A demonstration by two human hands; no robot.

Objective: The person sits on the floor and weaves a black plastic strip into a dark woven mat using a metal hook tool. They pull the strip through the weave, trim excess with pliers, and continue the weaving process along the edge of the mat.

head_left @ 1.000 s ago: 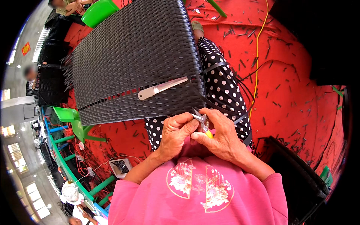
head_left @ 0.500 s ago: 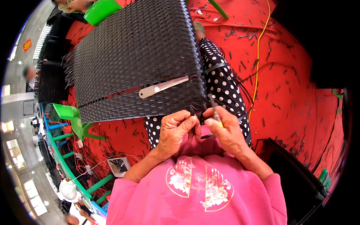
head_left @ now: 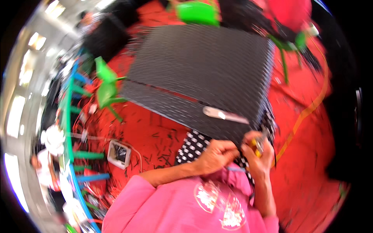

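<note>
A black woven panel (head_left: 202, 66) stretches out before me, with a narrow open slit across its near part. On its near right corner lies a flat, tapered silver metal tool (head_left: 225, 115). Just off that corner my left hand (head_left: 217, 157) is closed in a pinch, seemingly on a thin black strip that blur and fingers mostly hide. Close to its right, my right hand (head_left: 259, 155) is wrapped round a small yellow-handled metal tool (head_left: 256, 144); its exact kind is blurred.
Green chairs (head_left: 107, 91) stand left of and beyond the panel. Black scraps litter the red floor covering (head_left: 151, 139). A white bin (head_left: 119, 154) with dark contents stands at left. An orange-yellow cable (head_left: 307, 112) runs along the right. Another person in pink (head_left: 289, 15) is at the far right.
My view has swung, so the panel and both hands appear farther right, and a person in pink has come into view. My hands stay close together; the yellow-handled tool now points more upward right.
</note>
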